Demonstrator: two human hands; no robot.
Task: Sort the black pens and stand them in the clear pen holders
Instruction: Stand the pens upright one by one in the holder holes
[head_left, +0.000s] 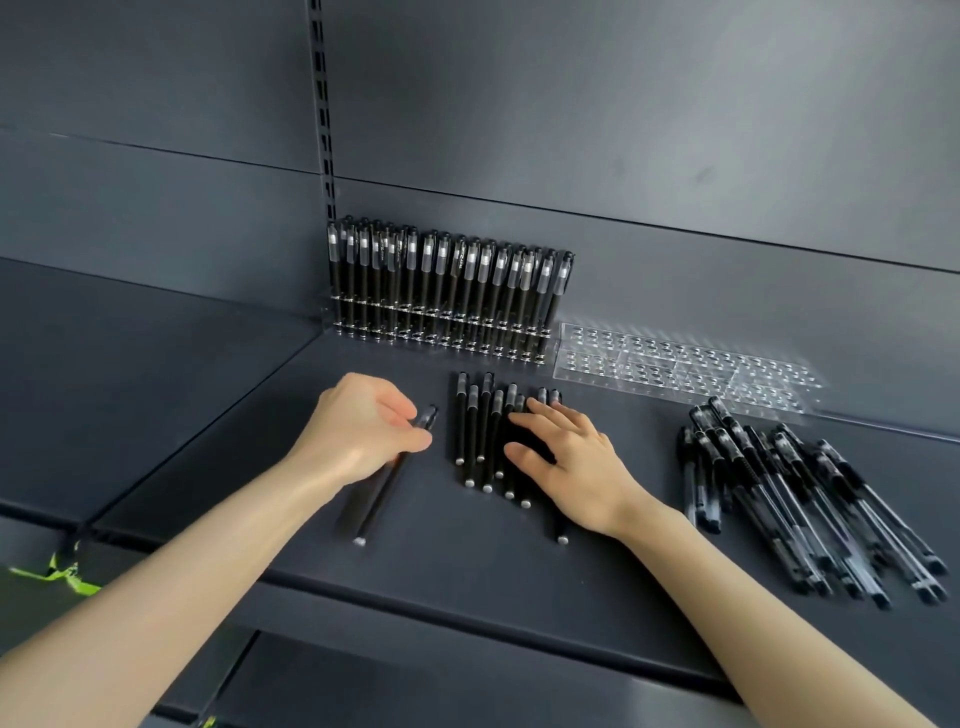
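The left hand (363, 431) pinches one black pen (379, 499), its length pointing away toward the part-filled clear holder (441, 338) just beyond; the right hand (566, 457) lies flat, fingers spread, on the loose row (472, 431).

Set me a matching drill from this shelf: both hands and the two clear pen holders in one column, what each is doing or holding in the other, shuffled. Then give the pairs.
Column one
1. left hand
2. right hand
3. left clear acrylic pen holder
4. right clear acrylic pen holder

Column two
A. holds no pens
B. pinches a single matte black pen
C. holds upright black capped pens
D. lies flat on a row of black pens on the dark grey shelf

Pairs: 1-B, 2-D, 3-C, 4-A
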